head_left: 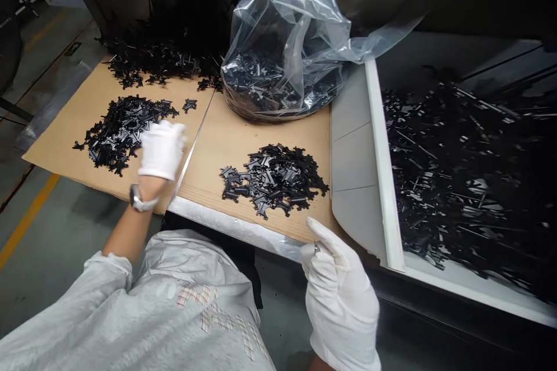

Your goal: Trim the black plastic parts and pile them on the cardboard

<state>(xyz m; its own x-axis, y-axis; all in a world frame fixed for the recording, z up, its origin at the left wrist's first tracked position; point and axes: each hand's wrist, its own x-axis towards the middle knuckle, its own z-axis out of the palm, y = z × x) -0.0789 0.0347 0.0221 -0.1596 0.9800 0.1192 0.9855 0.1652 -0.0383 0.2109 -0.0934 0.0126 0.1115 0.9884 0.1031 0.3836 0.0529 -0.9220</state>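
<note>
My left hand (162, 149), in a white glove, is at the right edge of a pile of small black plastic parts (124, 130). Its fingers are curled and face away from me, so what they hold, if anything, is hidden. My right hand (342, 295), also gloved in white, is closed just off the table's front edge. A small metal piece (317, 248) shows between its curled fingers and thumb; the rest is covered by the glove. Closest to this hand on the table lies a second pile of black parts (276, 177). One loose black part (190, 105) lies apart beyond my left hand.
A clear plastic bag (282, 81) of black parts stands behind the second pile. More black parts (161, 58) are heaped at the back left. On the right, a white-walled bin (385, 168) holds many black pieces. Brown cardboard (204, 168) covers the tabletop.
</note>
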